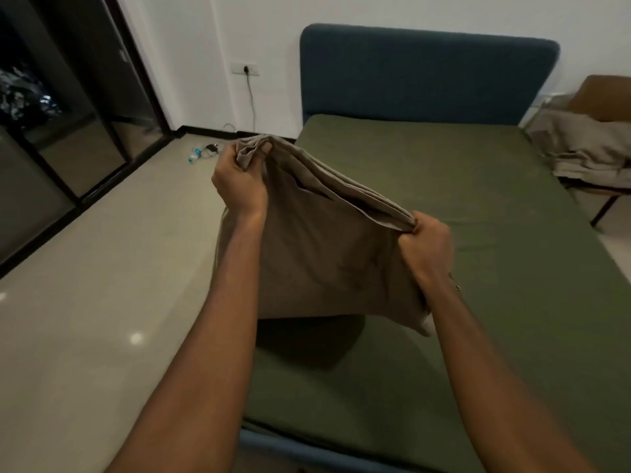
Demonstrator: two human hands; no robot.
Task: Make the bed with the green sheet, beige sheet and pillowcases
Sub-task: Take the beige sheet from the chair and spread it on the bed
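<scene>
The flat olive-green fabric sheet (478, 233) covered the mattress, with the blue padded headboard (426, 73) at 12 o'clock. The beige fabric pillowcase (324, 250) hung at centre, above the sheet. A crumpled beige sheet (587, 148) lay on a brown chair (604, 93) at 2 o'clock. The left hand (239, 180) pinched the pillowcase's 10 o'clock corner; the right hand (428, 245) gripped its 3 o'clock corner.

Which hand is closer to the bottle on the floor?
Left. The left hand is on the side toward the bottle; the right hand is farther, over the green sheet.
</scene>
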